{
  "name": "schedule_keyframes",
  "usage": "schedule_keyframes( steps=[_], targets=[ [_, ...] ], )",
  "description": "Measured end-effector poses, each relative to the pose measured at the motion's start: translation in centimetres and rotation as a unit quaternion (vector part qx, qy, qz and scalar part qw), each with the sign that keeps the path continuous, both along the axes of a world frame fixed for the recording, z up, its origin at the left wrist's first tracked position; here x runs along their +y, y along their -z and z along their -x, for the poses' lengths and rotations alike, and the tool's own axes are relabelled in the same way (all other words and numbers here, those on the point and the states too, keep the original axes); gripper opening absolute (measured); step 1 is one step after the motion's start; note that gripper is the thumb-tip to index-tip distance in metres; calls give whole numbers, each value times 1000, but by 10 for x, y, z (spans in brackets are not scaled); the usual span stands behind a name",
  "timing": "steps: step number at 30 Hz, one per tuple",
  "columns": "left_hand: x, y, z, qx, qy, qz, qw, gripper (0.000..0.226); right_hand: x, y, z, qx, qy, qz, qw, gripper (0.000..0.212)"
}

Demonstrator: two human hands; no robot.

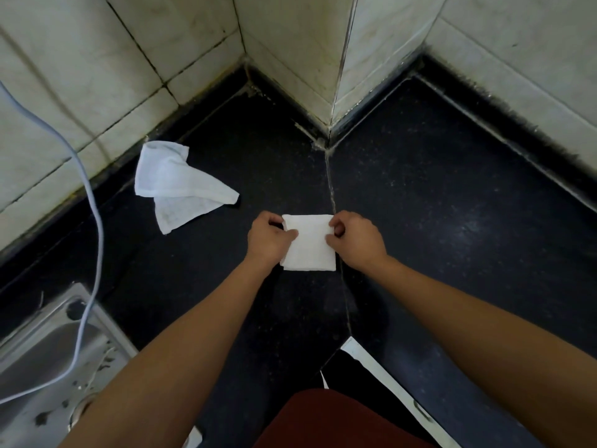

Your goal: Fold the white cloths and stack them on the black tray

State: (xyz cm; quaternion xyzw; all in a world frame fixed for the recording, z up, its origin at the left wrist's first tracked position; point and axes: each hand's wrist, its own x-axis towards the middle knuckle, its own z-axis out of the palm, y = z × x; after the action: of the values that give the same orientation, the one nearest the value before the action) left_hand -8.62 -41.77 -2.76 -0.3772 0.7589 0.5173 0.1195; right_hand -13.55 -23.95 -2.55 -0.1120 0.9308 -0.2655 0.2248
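Note:
A white cloth (310,245), folded into a small rectangle, lies on the black countertop (436,221) in the middle of the view. My left hand (269,239) pinches its upper left edge. My right hand (355,237) pinches its upper right edge. A second white cloth (174,185) lies crumpled and unfolded to the left, close to the tiled wall. No separate black tray can be told apart from the dark counter.
White tiled walls (97,76) with a jutting corner (332,76) bound the counter at the back. A steel sink (48,357) sits at the lower left, with a pale hose (93,221) hanging over it. The counter's front edge (387,376) runs at the lower right.

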Motion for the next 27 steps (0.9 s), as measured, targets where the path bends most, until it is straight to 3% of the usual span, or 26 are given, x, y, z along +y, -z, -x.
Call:
schedule_keyframes(
  steps=[5, 9, 13, 17, 21, 24, 27],
  targets=[
    [4, 1, -5, 7, -34, -49, 998, 28, 11, 3, -24, 1, -49, -48, 998, 16],
    [8, -2, -3, 3, -67, -67, 996, 25, 14, 2, -36, 32, -86, -21, 996, 23],
    [7, 4, -11, -16, -23, -60, 998, 30, 17, 5, -39, -1, -115, -57, 992, 31],
    [5, 4, -10, -13, -4, -41, 999, 28, 10, 0, -18, 57, -68, -37, 995, 37],
    [3, 5, -11, -7, 14, -40, 999, 28, 0, 0, 0, 48, -150, -112, 981, 47],
    [5, 2, -14, 18, 82, 27, 996, 32, 8, 3, 0, 40, -155, -145, 976, 50],
    [2, -3, -21, 34, 186, 188, 964, 41, 9, 2, -7, 50, -143, -138, 979, 51]
  ],
)
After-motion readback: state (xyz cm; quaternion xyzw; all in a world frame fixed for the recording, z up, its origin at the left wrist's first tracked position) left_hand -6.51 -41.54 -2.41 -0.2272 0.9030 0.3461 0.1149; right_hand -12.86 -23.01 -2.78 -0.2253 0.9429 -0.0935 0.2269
